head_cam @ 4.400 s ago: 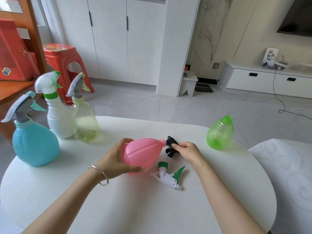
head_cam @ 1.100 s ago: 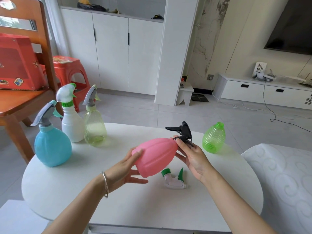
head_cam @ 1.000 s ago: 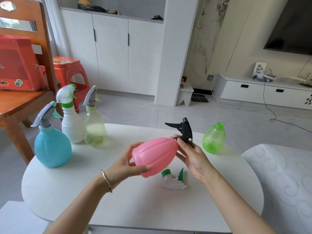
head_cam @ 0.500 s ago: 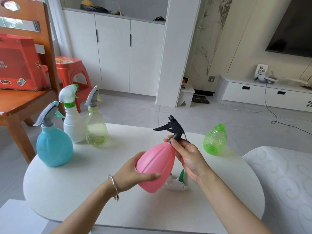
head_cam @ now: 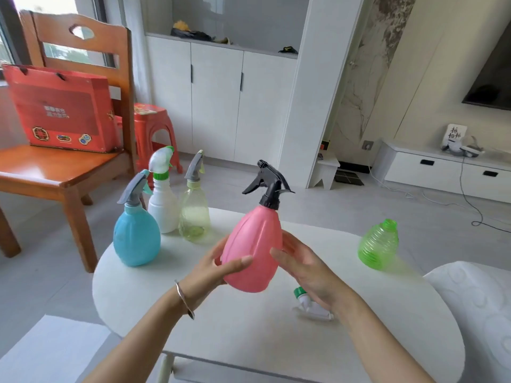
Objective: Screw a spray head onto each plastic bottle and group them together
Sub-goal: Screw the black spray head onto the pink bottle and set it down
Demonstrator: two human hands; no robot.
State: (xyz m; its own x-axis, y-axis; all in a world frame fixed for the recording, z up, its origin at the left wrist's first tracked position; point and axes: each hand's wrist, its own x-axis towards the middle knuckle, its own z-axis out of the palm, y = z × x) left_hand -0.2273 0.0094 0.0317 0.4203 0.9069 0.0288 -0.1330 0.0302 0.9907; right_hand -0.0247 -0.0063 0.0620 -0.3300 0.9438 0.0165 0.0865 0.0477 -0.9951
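Head view: pink bottle mid-table.

Opaque pink plastic bottle, smooth with moulded vertical ribs and a soft satin sheen; its black plastic trigger head is matt. At 10 o'clock from it, opaque blue plastic bottle, semi-glossy; opaque white plastic bottle; translucent pale-yellow plastic bottle, glossy. At 3 o'clock, translucent green plastic bottle with ringed ridges, shiny. White round table top, smooth and matt. Thin metal bangle, polished. At 10 o'clock, far off, varnished wooden chair, glossy, bearing a red paper gift bag.
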